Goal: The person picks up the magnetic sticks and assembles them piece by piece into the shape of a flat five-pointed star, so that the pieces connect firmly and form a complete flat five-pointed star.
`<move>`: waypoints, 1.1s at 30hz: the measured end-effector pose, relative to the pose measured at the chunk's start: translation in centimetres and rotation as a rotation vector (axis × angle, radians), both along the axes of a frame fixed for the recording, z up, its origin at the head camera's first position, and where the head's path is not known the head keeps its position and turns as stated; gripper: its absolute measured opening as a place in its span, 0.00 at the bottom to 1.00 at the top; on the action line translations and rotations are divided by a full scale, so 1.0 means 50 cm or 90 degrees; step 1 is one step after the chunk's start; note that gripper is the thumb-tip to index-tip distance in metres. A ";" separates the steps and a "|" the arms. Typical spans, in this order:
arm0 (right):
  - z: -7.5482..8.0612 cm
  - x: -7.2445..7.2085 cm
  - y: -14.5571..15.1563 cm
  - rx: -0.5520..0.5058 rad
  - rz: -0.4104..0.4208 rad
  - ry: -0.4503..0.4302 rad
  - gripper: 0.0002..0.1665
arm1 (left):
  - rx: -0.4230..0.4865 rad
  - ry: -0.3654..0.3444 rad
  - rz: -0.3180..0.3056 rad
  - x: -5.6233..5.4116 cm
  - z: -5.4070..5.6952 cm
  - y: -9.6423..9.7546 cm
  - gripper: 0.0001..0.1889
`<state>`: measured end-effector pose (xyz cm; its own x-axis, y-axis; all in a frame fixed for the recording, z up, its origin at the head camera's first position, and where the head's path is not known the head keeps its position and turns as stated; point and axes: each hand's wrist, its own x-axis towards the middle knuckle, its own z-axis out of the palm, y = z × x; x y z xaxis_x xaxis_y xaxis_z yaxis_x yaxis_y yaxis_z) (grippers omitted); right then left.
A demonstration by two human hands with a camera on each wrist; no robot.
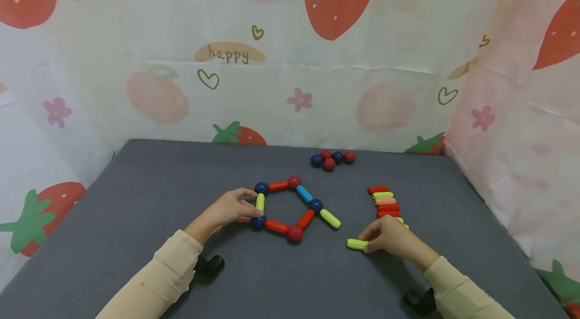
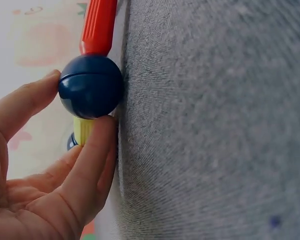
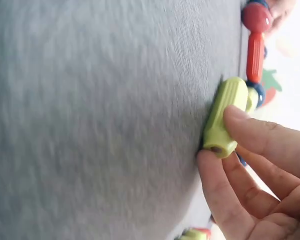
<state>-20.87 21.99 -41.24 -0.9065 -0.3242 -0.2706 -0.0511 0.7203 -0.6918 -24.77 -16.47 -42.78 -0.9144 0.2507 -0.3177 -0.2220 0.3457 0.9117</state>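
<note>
My left hand (image 1: 230, 209) is at the left side of a closed ring of magnetic rods and balls lying on the table. Its thumb and fingers pinch the lower-left blue ball (image 2: 91, 87), from which a red rod (image 1: 276, 226) and a yellow-green rod (image 1: 260, 202) extend. Off the ring's right-hand blue ball (image 1: 315, 205), another yellow-green rod (image 1: 330, 219) points outward to the lower right. Further right, my right hand (image 1: 393, 239) holds a separate yellow-green rod (image 3: 224, 120) by its near end, low over the cloth. Its far end points left, apart from the ring.
Behind the ring, several loose red and blue balls (image 1: 329, 164) sit in a cluster. A column of loose rods (image 1: 386, 207) lies just beyond my right hand, which hides some of them. The grey table (image 1: 181, 168) meets a strawberry-print curtain (image 1: 281, 82) at the back.
</note>
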 end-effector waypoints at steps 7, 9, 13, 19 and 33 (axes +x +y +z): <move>-0.014 0.006 -0.030 -0.024 0.013 0.040 0.13 | -0.025 -0.002 0.008 0.009 0.001 0.001 0.37; -0.015 0.009 -0.043 -0.022 0.004 0.047 0.12 | -0.030 0.002 0.007 0.010 0.001 0.002 0.37; -0.014 0.013 -0.073 -0.028 -0.008 0.054 0.10 | -0.032 0.006 0.008 0.009 -0.001 0.003 0.37; -0.013 0.015 -0.114 -0.037 -0.014 0.076 0.09 | -0.030 0.008 0.003 0.005 -0.006 0.001 0.37; -0.012 0.014 -0.163 -0.048 -0.004 0.091 0.07 | -0.026 0.015 -0.002 0.007 -0.002 0.000 0.37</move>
<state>-20.17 13.84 -41.85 -0.9361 -0.3331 -0.1131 -0.1493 0.6672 -0.7298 -24.41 -16.45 -42.88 -0.9212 0.2402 -0.3060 -0.1997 0.3832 0.9018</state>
